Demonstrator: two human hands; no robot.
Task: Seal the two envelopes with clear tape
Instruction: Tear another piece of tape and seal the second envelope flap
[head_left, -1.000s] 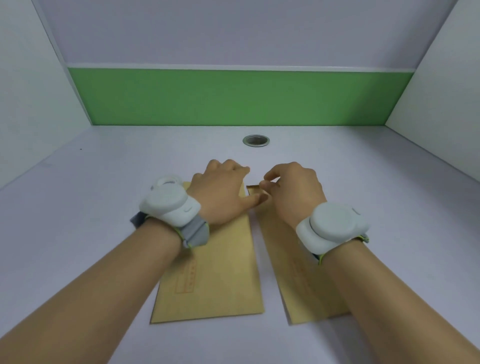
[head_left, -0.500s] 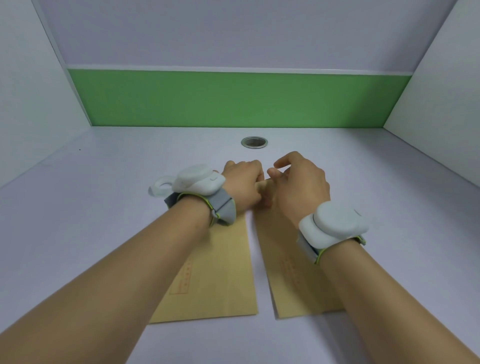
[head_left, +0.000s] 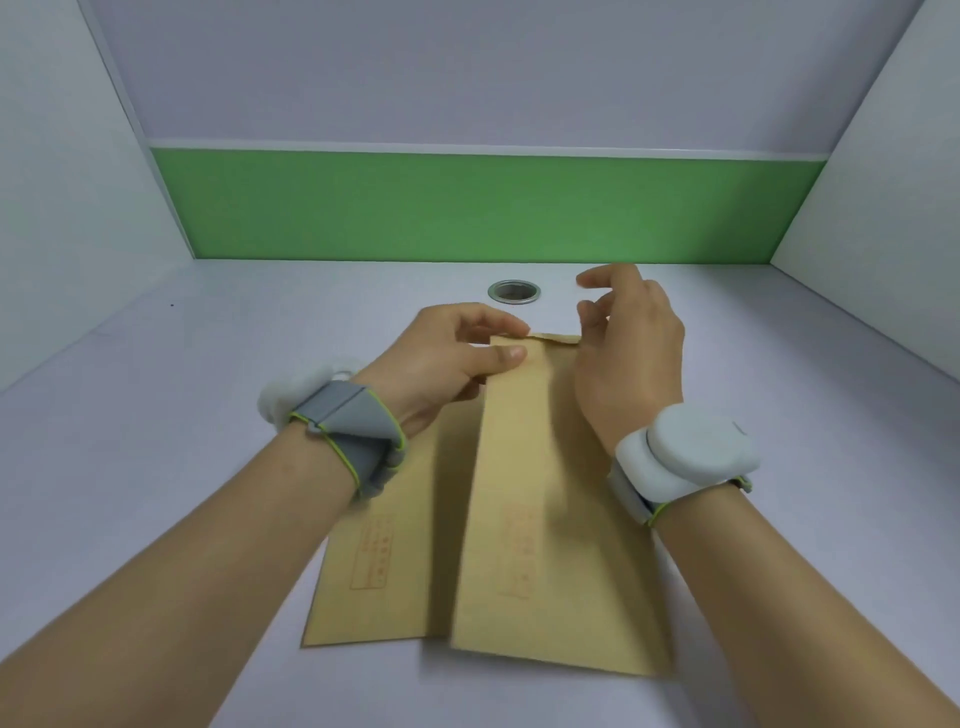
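Note:
Two brown paper envelopes lie lengthwise on the white desk. The left envelope is flat, with a red printed box on it. The right envelope is lifted at its far end and overlaps the left one. My left hand pinches the right envelope's top left corner between thumb and fingers. My right hand is at its top right corner, fingers curled over the flap edge; the grip itself is hidden. No tape is visible.
A round metal cable grommet sits in the desk behind the hands. A green panel closes the back, and white side walls stand left and right. Both wrists carry white devices on grey straps.
Both hands have gathered on the right envelope's far end and raised it. That envelope has shifted left over the other one. My left hand left the left envelope.

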